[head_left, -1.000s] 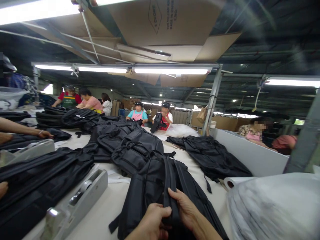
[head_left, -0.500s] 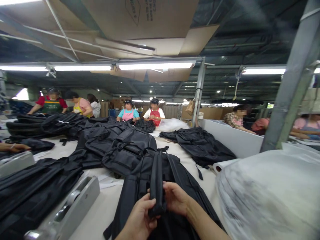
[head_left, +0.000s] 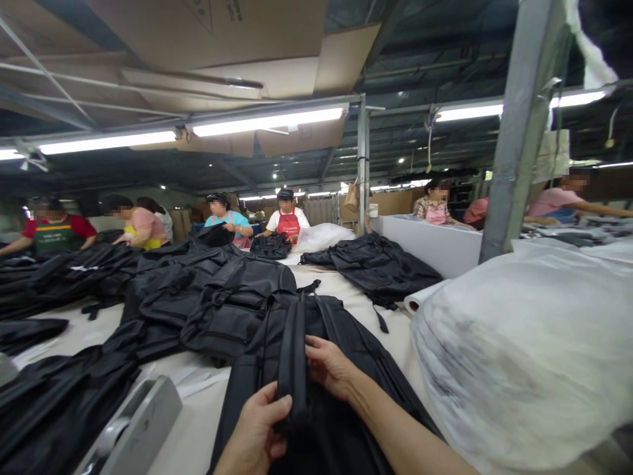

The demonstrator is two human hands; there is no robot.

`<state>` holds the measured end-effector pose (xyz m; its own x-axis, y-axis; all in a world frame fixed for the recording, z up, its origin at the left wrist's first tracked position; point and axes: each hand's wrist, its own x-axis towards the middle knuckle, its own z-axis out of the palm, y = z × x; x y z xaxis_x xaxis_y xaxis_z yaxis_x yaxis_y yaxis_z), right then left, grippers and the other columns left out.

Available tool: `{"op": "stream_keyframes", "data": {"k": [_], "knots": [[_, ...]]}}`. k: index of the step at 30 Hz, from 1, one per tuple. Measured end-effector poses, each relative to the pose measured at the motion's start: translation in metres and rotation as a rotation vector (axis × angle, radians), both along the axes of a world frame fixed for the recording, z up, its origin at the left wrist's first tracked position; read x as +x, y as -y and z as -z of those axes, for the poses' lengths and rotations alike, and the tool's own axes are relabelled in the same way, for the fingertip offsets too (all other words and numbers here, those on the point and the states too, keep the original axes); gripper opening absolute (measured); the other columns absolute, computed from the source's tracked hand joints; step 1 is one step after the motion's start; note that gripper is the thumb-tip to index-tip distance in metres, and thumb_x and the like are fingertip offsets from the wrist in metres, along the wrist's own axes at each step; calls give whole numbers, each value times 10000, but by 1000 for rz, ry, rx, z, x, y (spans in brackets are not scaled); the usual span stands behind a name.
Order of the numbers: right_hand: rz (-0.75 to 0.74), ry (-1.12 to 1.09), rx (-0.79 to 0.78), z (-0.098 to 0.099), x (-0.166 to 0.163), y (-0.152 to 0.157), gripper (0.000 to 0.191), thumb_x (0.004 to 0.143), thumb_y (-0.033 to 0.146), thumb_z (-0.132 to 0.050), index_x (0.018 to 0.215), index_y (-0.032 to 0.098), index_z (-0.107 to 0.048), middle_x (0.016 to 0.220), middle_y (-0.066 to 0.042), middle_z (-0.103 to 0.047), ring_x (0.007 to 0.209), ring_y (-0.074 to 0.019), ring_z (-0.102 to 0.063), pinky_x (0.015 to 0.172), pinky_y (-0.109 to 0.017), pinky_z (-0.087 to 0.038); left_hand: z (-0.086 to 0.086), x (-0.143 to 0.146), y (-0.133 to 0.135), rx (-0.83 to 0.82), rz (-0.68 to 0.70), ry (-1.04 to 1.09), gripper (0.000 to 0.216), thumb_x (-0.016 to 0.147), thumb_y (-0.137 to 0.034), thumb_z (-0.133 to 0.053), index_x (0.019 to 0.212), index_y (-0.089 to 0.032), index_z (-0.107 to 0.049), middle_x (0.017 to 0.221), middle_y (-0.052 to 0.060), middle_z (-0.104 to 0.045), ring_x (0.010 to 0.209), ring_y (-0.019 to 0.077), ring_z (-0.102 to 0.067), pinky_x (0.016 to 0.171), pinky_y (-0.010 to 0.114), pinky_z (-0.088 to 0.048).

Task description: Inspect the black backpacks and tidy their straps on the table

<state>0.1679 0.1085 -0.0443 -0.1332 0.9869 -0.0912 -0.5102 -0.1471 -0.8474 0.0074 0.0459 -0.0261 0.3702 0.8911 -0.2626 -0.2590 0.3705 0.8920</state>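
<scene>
Our left hand (head_left: 257, 429) and right hand (head_left: 329, 366) are both clamped on the black padded shoulder strap (head_left: 293, 356) of the black fabric backpack (head_left: 343, 318) lying on the cream desk (head_left: 198, 439); heaped black backpacks (head_left: 222, 297) crowd its far side; a bulky white plastic-wrapped bundle (head_left: 519, 349) presses in at right; a grey metal tape dispenser (head_left: 143, 422) sits at left.

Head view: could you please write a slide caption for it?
Left hand and right hand hold the strap of a black backpack on a table.
</scene>
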Motion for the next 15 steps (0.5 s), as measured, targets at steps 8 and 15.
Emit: {"op": "stream_keyframes", "data": {"k": [8, 15], "knots": [[52, 21, -53, 0, -4, -2, 256, 558, 112, -664, 805, 164, -622, 588, 30, -645, 508, -110, -565, 538, -237, -415, 12, 8, -9, 2, 86, -153, 333, 607, -248, -681, 918, -176, -588, 548, -63, -492, 400, 48, -379, 367, 166, -125], [-97, -41, -40, -7, 2, 17, 296, 761, 439, -593, 812, 150, -628, 670, -43, -689, 603, -165, -632, 573, -278, -473, 37, 19, -13, 157, -157, -142, 353, 471, -101, -566, 810, -193, -528, 636, -37, -598, 516, 99, -525, 472, 190, -322]]}}
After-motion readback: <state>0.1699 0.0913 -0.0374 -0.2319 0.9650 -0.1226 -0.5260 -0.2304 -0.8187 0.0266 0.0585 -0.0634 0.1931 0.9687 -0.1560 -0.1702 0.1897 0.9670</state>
